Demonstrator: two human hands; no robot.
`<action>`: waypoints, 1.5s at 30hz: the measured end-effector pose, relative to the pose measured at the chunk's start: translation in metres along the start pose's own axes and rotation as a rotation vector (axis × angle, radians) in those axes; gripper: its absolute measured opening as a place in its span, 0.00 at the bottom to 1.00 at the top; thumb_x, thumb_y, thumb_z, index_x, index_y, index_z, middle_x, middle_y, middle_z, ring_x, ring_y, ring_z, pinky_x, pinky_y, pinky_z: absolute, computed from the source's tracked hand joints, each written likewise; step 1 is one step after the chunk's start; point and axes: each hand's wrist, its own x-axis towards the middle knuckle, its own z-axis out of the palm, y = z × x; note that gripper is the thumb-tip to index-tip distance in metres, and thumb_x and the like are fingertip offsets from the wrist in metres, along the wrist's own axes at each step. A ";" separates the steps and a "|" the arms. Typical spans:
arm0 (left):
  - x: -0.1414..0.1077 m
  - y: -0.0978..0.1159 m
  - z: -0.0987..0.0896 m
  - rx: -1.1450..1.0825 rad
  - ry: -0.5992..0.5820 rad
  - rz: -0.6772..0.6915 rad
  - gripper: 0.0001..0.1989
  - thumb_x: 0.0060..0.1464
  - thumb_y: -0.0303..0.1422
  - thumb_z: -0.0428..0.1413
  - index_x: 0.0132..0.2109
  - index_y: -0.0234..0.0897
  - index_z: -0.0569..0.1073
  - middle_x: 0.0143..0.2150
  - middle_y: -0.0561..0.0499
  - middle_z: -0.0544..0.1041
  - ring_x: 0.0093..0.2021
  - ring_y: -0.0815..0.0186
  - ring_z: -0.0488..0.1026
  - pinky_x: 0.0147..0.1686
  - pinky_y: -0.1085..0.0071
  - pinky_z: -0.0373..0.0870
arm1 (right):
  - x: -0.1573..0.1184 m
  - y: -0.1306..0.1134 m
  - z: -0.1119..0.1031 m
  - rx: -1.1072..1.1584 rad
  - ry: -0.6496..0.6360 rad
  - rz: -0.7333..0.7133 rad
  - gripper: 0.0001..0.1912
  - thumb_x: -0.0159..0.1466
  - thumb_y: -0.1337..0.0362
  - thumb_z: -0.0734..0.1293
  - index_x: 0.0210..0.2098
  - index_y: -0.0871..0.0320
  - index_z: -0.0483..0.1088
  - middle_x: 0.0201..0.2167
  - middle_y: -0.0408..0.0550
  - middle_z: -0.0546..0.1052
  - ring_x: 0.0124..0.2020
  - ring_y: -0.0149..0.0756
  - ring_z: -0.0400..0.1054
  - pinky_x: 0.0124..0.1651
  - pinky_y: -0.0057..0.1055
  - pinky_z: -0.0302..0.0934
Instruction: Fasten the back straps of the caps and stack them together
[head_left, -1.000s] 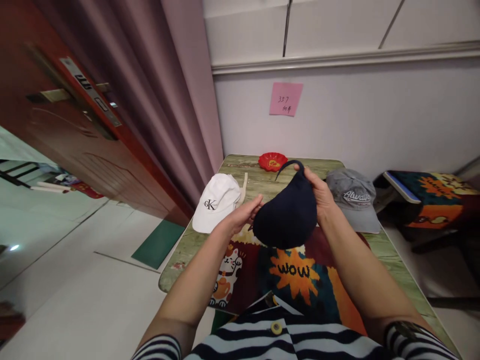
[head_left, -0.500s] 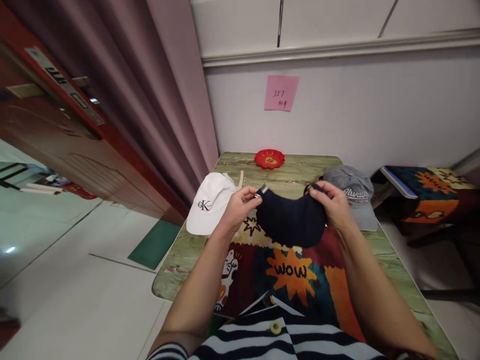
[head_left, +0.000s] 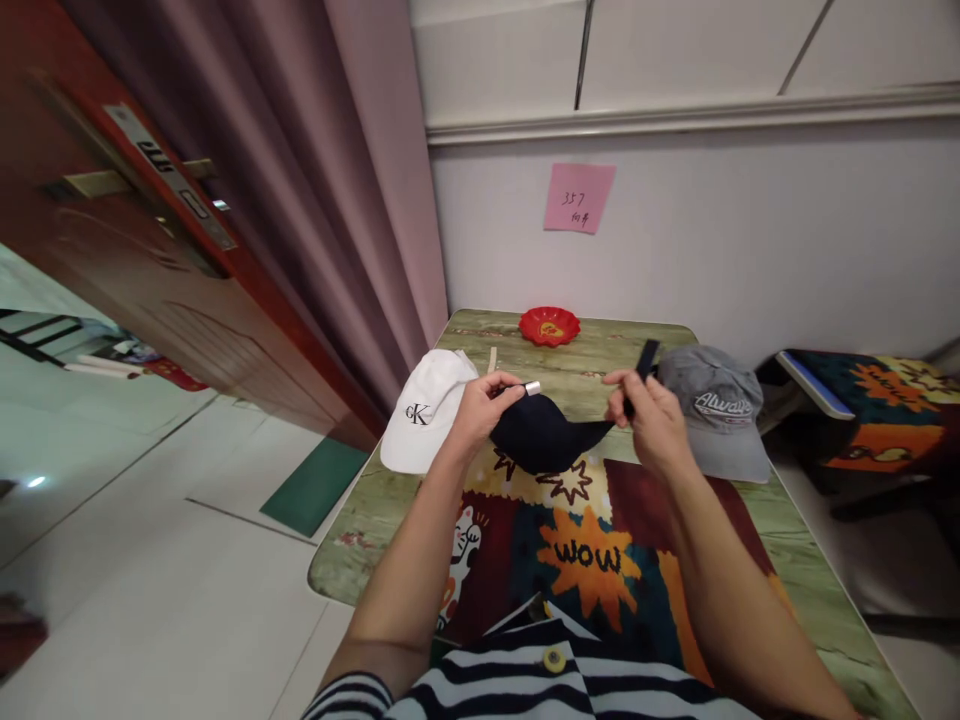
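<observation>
A dark navy cap (head_left: 541,436) hangs between my two hands above the table. My left hand (head_left: 484,408) pinches its strap end beside a silver metal clasp (head_left: 532,388). The fingers of my right hand (head_left: 651,415) are closed around the dark strap (head_left: 649,358), whose free end sticks up past them. Left of my left hand lies a white cap (head_left: 427,412) with black letters on its front. A gray cap (head_left: 712,408) with white lettering rests just right of my right hand.
A red scalloped dish (head_left: 550,327) sits at the back of the green wood-patterned table (head_left: 349,540). Under my hands lies a colorful mat (head_left: 589,555) marked WOW. A pink note (head_left: 579,198) is on the wall. A stool (head_left: 877,390) stands at right, a door (head_left: 150,260) at left.
The navy cap has shifted left and twisted. My right hand has turned, and the strap end now points up from it. The view has moved slightly left.
</observation>
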 end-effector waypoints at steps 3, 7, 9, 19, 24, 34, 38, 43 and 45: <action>-0.008 -0.011 0.001 -0.005 0.009 -0.012 0.09 0.51 0.37 0.62 0.34 0.36 0.77 0.32 0.53 0.76 0.33 0.68 0.70 0.36 0.72 0.66 | -0.012 0.012 0.015 -0.021 -0.143 0.197 0.22 0.61 0.42 0.68 0.40 0.56 0.72 0.17 0.34 0.62 0.17 0.26 0.52 0.25 0.27 0.58; -0.013 -0.009 0.003 0.016 -0.037 0.014 0.09 0.52 0.37 0.61 0.35 0.35 0.76 0.33 0.53 0.75 0.34 0.67 0.70 0.37 0.72 0.67 | -0.010 0.021 0.040 -0.161 -0.227 0.256 0.24 0.56 0.44 0.72 0.39 0.59 0.75 0.19 0.36 0.64 0.19 0.26 0.56 0.23 0.26 0.54; -0.016 -0.006 0.004 0.048 -0.072 0.044 0.09 0.54 0.37 0.60 0.35 0.35 0.75 0.33 0.52 0.76 0.35 0.67 0.71 0.38 0.71 0.68 | -0.008 0.025 0.051 -0.199 -0.190 0.230 0.24 0.54 0.45 0.74 0.37 0.60 0.76 0.21 0.39 0.67 0.20 0.26 0.57 0.23 0.26 0.54; -0.033 0.004 0.017 0.614 0.124 0.574 0.10 0.57 0.30 0.60 0.47 0.39 0.76 0.41 0.48 0.75 0.45 0.63 0.73 0.48 0.65 0.71 | -0.008 0.029 0.068 -0.086 -0.050 0.243 0.22 0.50 0.47 0.75 0.31 0.61 0.77 0.20 0.41 0.70 0.20 0.27 0.56 0.22 0.27 0.53; -0.033 -0.002 0.023 0.672 0.101 0.605 0.09 0.60 0.26 0.57 0.47 0.37 0.75 0.41 0.47 0.76 0.41 0.64 0.74 0.42 0.68 0.72 | -0.010 0.024 0.071 -0.111 -0.056 0.212 0.23 0.49 0.46 0.75 0.31 0.61 0.76 0.22 0.42 0.71 0.21 0.28 0.57 0.22 0.27 0.53; -0.036 -0.002 0.010 0.391 0.219 0.481 0.06 0.57 0.30 0.60 0.42 0.37 0.78 0.37 0.50 0.79 0.32 0.69 0.74 0.36 0.71 0.74 | -0.019 0.008 0.057 -0.401 -0.082 -0.046 0.24 0.70 0.47 0.55 0.42 0.57 0.74 0.17 0.38 0.65 0.19 0.30 0.60 0.26 0.28 0.54; -0.034 -0.007 0.007 0.201 0.192 0.340 0.07 0.54 0.32 0.64 0.41 0.37 0.80 0.37 0.50 0.80 0.32 0.69 0.76 0.34 0.72 0.75 | -0.020 0.001 0.049 -0.582 -0.106 -0.097 0.19 0.68 0.53 0.59 0.33 0.56 0.77 0.21 0.43 0.73 0.22 0.32 0.64 0.28 0.28 0.54; -0.032 -0.006 0.008 0.183 0.129 0.320 0.07 0.52 0.32 0.64 0.40 0.38 0.80 0.36 0.50 0.80 0.32 0.68 0.77 0.34 0.71 0.77 | -0.021 0.002 0.048 -0.612 -0.140 -0.110 0.15 0.64 0.57 0.63 0.36 0.56 0.80 0.29 0.46 0.80 0.28 0.36 0.70 0.32 0.30 0.57; -0.033 -0.005 0.008 0.200 0.131 0.330 0.07 0.52 0.31 0.64 0.40 0.38 0.80 0.36 0.50 0.79 0.32 0.68 0.77 0.34 0.71 0.77 | -0.021 0.003 0.048 -0.605 -0.105 -0.107 0.15 0.63 0.55 0.64 0.35 0.57 0.81 0.29 0.46 0.81 0.28 0.37 0.70 0.33 0.30 0.59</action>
